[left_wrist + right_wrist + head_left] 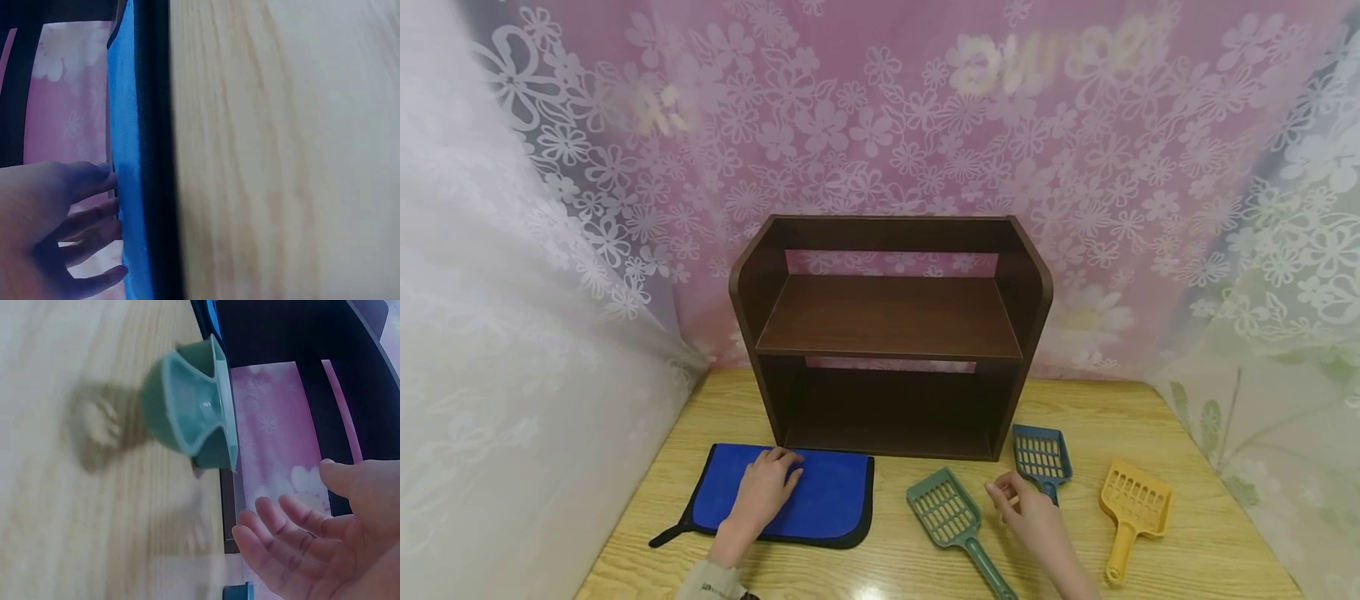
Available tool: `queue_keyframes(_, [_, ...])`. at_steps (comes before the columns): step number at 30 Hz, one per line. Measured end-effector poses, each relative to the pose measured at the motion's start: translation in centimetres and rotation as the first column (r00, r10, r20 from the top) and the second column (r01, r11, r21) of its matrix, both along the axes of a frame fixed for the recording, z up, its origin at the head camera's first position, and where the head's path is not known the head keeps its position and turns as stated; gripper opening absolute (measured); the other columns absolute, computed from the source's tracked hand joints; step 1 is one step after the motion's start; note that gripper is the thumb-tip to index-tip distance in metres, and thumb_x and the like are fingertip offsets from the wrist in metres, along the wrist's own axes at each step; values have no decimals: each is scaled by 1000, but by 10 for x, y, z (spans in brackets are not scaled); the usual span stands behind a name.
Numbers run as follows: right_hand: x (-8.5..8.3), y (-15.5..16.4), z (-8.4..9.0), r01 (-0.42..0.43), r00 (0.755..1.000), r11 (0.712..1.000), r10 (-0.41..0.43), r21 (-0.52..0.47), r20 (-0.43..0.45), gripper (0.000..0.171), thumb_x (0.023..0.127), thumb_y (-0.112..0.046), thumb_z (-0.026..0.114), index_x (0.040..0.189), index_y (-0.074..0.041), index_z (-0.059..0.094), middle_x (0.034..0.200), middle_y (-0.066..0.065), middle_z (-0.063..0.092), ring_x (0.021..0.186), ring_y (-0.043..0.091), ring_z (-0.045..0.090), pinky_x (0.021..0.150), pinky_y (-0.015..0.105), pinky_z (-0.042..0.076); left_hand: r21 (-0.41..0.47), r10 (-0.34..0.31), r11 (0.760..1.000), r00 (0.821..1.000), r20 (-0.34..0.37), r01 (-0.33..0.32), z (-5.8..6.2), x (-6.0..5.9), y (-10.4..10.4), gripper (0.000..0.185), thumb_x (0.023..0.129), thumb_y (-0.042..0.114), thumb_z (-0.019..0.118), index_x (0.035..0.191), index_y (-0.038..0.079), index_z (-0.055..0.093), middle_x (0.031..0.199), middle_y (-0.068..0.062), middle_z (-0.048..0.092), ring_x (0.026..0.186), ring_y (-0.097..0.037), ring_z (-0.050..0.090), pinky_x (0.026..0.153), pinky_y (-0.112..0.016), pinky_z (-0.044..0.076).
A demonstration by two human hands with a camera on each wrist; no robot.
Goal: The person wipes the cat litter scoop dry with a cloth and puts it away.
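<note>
My left hand (763, 492) rests on a flat blue cloth piece (831, 496) with black edging and a black strap at its left corner. In the left wrist view its fingers (94, 240) are loosely bent, with the tips at the blue surface (128, 125). Between two slotted litter scoops, a green one (972, 542) and a dark blue one (1049, 482), hovers my right hand (1033, 518). The right wrist view has that hand (312, 544) empty, fingers relaxed and apart from the green scoop (194, 409).
Behind the hands stands a dark brown two-tier shelf (887, 317) on the wooden table (880, 575). A yellow slotted scoop (1127, 527) lies at the far right. Floral curtains (880, 150) hang around the back and sides.
</note>
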State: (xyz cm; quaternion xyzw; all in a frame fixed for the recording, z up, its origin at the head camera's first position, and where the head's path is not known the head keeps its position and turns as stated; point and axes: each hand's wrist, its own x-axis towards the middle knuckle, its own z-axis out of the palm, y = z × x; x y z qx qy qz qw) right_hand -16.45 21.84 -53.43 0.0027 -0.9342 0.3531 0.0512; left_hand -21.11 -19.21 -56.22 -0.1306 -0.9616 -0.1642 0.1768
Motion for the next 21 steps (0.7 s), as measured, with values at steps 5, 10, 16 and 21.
queue_keyframes(5, [5,-6,-3,6,998,1000,-6,-1,61,23,101,-33,63,99,-10,66,78,-6,65,56,8,59,53,27,45,-12,8,1000,999,34,-8,-5,2,-2,18,88,14,79,105,11,75,109,-10,67,99,-35,63,73,-54,54])
queue_keyframes(10, [8,-9,-8,15,995,1000,-17,22,101,23,101,-33,63,95,-11,65,68,-6,58,56,7,53,54,27,41,-16,11,1000,998,63,-10,-3,5,-1,19,88,14,80,106,11,75,109,-10,66,99,-35,63,73,-54,55])
queue_keyframes(16, [13,-11,-14,-12,991,1000,9,18,132,26,101,-36,62,89,-13,64,61,-6,52,53,9,47,51,26,37,-22,30,999,996,79,-29,-1,8,1,18,88,14,80,105,12,74,109,-10,66,97,-35,63,74,-53,55])
queue_keyframes(21, [17,-10,-18,-51,985,999,53,-18,165,32,103,-38,59,84,-13,64,61,-6,55,50,10,47,49,25,38,-26,49,999,997,65,-47,-2,6,3,17,87,15,80,103,11,75,107,-11,67,96,-35,64,71,-53,55])
